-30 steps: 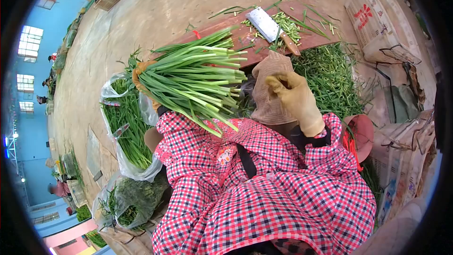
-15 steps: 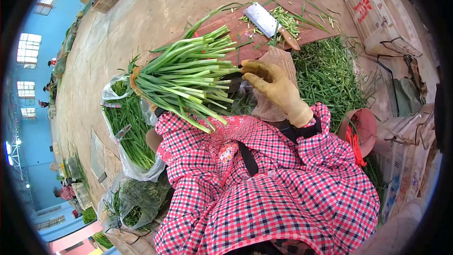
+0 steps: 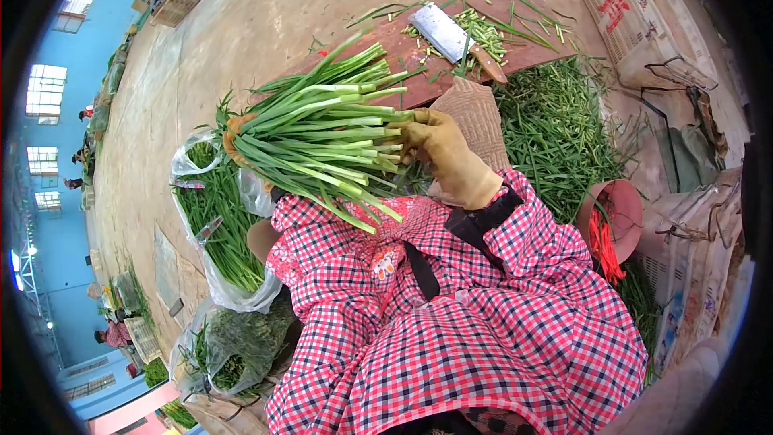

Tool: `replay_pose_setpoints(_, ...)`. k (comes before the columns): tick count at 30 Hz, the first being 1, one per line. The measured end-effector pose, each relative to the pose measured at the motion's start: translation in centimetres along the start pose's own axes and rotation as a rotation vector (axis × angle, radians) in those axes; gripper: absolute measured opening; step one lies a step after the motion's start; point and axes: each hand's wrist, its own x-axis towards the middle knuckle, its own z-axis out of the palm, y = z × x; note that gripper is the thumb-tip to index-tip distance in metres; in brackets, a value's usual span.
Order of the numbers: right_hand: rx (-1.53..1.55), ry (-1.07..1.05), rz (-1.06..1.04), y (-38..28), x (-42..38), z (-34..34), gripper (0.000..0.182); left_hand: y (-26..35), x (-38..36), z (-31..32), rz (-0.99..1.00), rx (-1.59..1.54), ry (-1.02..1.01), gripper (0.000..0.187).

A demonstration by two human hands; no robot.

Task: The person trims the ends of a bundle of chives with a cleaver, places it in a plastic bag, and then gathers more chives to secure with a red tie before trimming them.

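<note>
A thick bunch of green chives [image 3: 322, 133], flat-leaved with pale stalk ends, lies across in front of my body. My left hand [image 3: 234, 138], in a tan glove and largely hidden by leaves, is closed around the bunch at its left side. At the pale ends, my gloved right hand [image 3: 451, 157] has its thumb and fingers pinched on some stalks; the fingertips are partly covered. Beyond the hands, a cleaver [image 3: 444, 34] with a wooden handle rests on a reddish board [image 3: 378, 64] beside short cut stalk pieces [image 3: 485, 36].
At my left stands a plastic bag [image 3: 256, 300] of long greens, with another clear bag [image 3: 250, 346] nearer me. Loose trimmed leaves [image 3: 555, 121] heap up on the right, by a pink container [image 3: 636, 213] of red ties [image 3: 602, 242]. White crates [image 3: 632, 28] line the far right.
My right hand has moved left and closed from an open, spread pose onto the stalk ends. The bunch, in my left hand, has shifted only slightly.
</note>
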Motion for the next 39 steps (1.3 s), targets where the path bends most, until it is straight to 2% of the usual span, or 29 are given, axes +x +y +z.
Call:
replay_pose_setpoints(5,0.117,-0.094,-0.083,-2.3,-2.4,-4.2,0.014,-0.1,-0.5,-0.2,0.001,-0.004,0.007,0.019)
replay_pose_setpoints(7,-0.055,-0.123,-0.153,-4.3,-3.6,-6.9,0.011,-0.1,-0.8,-0.3,0.005,-0.004,0.012,0.019)
replay_pose_setpoints(8,-0.255,-0.112,-0.114,-5.5,-3.8,-7.8,0.015,0.0,-0.7,-0.3,0.008,-0.007,0.010,0.019)
replay_pose_setpoints(9,-0.588,-0.055,-0.187,-5.7,-3.8,-7.8,0.029,0.0,-0.7,-0.3,0.010,-0.012,0.009,0.019)
replay_pose_setpoints(11,-1.047,0.086,-0.501,-6.0,-4.7,-6.0,0.040,-0.1,-0.8,-0.2,0.005,-0.021,0.010,0.019)
replay_pose_setpoints(14,-1.034,-0.033,-0.620,-5.8,-5.1,-1.6,0.045,-0.6,-1.0,0.1,-0.007,-0.036,0.016,0.020)
replay_pose_setpoints(17,-1.603,0.053,-0.830,-5.3,-3.8,1.9,0.035,-1.0,-1.2,0.3,-0.007,-0.027,0.024,0.020)
replay_pose_setpoints(20,-1.837,-0.049,-0.794,-5.2,-1.7,1.0,0.024,-0.7,-1.3,0.0,0.051,0.068,0.026,0.020)
replay_pose_setpoints(21,-1.772,-0.038,-0.841,-5.3,-1.3,0.4,0.021,-0.5,-1.2,-0.2,0.079,0.112,0.027,0.020)
replay_pose_setpoints(23,-1.639,-0.016,-0.927,-5.6,-1.3,-1.6,0.034,0.0,-0.9,-0.5,0.100,0.181,0.076,0.020)
replay_pose_setpoints(24,-1.574,0.068,-1.011,-5.7,-1.8,-2.3,0.026,0.1,-0.7,-0.5,0.112,0.212,0.099,0.020)
replay_pose_setpoints(25,-1.396,0.126,-1.007,-5.4,-1.9,-3.4,0.022,0.3,-0.6,-0.4,0.126,0.242,0.121,0.020)
replay_pose_setpoints(26,-1.449,0.128,-0.940,-5.6,-2.0,-4.8,0.020,0.6,-0.8,0.7,0.029,0.059,0.042,0.017)
replay_pose_setpoints(29,-1.734,0.181,-0.756,-7.6,-1.4,-7.2,0.018,0.3,-1.5,5.9,0.088,0.090,0.175,0.015)
replay_pose_setpoints(30,-1.852,0.211,-0.690,-8.7,-1.0,-7.3,0.020,-0.1,-1.9,8.5,0.180,0.152,0.194,0.013)
replay_pose_setpoints(33,-1.344,0.151,-0.840,-12.0,-0.6,-4.4,0.036,0.0,-0.2,12.7,0.097,0.165,0.129,0.014)
replay_pose_setpoints(34,-1.278,0.052,-0.816,-12.5,0.1,-3.1,0.050,-0.4,-0.9,14.6,0.145,0.340,0.052,0.018)
replay_pose_setpoints(37,-1.375,-0.046,-0.934,-14.1,1.8,2.0,0.089,-2.2,1.0,19.4,0.339,0.611,-0.016,0.023)
replay_pose_setpoints(38,-1.445,-0.035,-1.002,-14.5,2.6,3.5,0.099,-3.3,2.9,20.2,0.446,0.552,-0.078,0.020)
replay_pose_setpoints(39,-1.494,-0.010,-1.056,-14.7,4.1,4.5,0.103,-4.3,3.1,22.8,0.460,0.477,-0.136,0.021)
